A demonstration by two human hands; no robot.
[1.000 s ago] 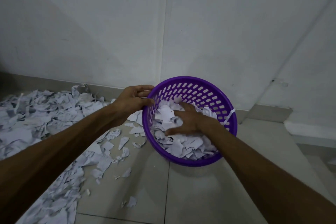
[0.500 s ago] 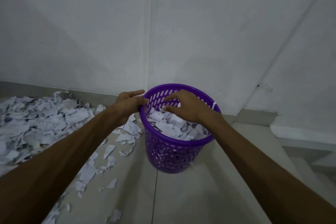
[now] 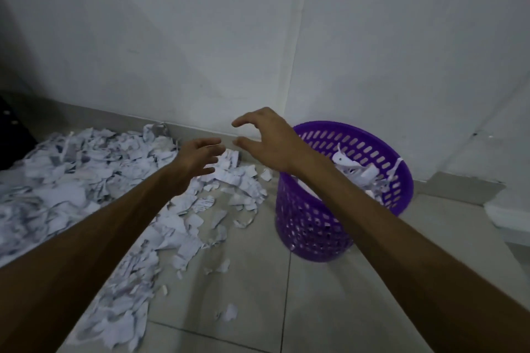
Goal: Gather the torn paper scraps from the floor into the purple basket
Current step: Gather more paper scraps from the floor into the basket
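Note:
The purple basket (image 3: 321, 226) stands upright on the tiled floor at the right, near the wall corner, with white paper scraps (image 3: 358, 172) inside it. A large heap of torn paper scraps (image 3: 86, 180) covers the floor at the left and trails toward the basket. My left hand (image 3: 198, 157) hovers above the heap's right end, fingers spread and empty. My right hand (image 3: 266, 140) hangs in the air just left of the basket's rim, fingers loosely curved, holding nothing. My right forearm crosses in front of the basket and hides part of its rim.
White walls (image 3: 200, 37) meet in a corner behind the basket. A grey skirting runs along the wall's foot. A low white step (image 3: 507, 209) sits at the far right. Bare floor tiles (image 3: 315, 309) lie in front of the basket. Something dark (image 3: 11, 135) stands at the far left.
Both hands have left the basket and swung left toward the heap. The left hand let go of the rim; the right hand came out of the scraps. The basket now stands upright.

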